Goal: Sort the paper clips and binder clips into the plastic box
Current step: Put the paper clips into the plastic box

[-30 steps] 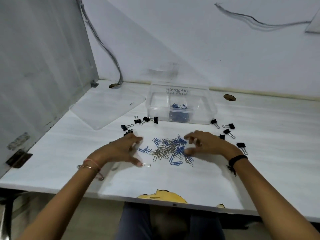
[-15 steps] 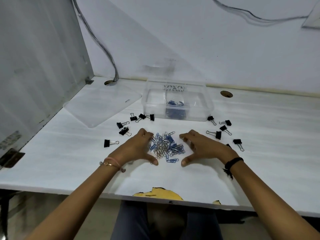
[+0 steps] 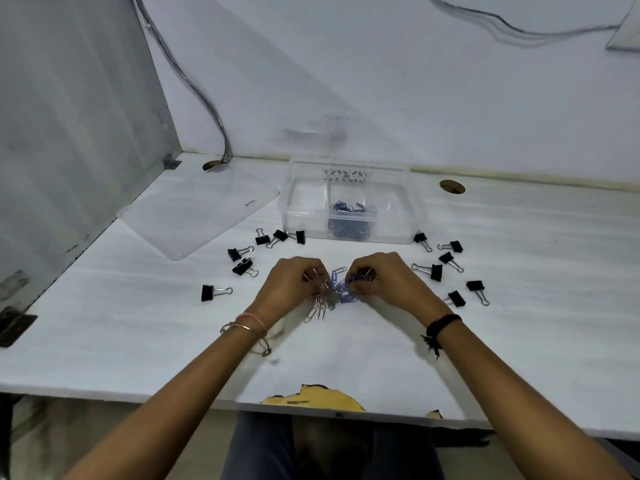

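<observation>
Head view: left hand (image 3: 294, 285) and right hand (image 3: 384, 282), fingers curled, each grip part of the paper clips (image 3: 337, 293) bunched between them, low over the table (image 3: 519, 306); binder clips (image 3: 242, 266) scattered either side; box (image 3: 414, 220) behind, more paper clips in its right compartment; lid (image 3: 194, 216) left of it.

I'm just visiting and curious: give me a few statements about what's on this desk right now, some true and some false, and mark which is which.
1. The left hand and the right hand both grip paper clips. True.
2. The lid sits on the box. False: it lies flat on the table, left of the box.
3. Blue clips lie in the box's right compartment. True.
4. All the black binder clips are in the box. False: they lie scattered on the table, on both sides of the hands.
</observation>
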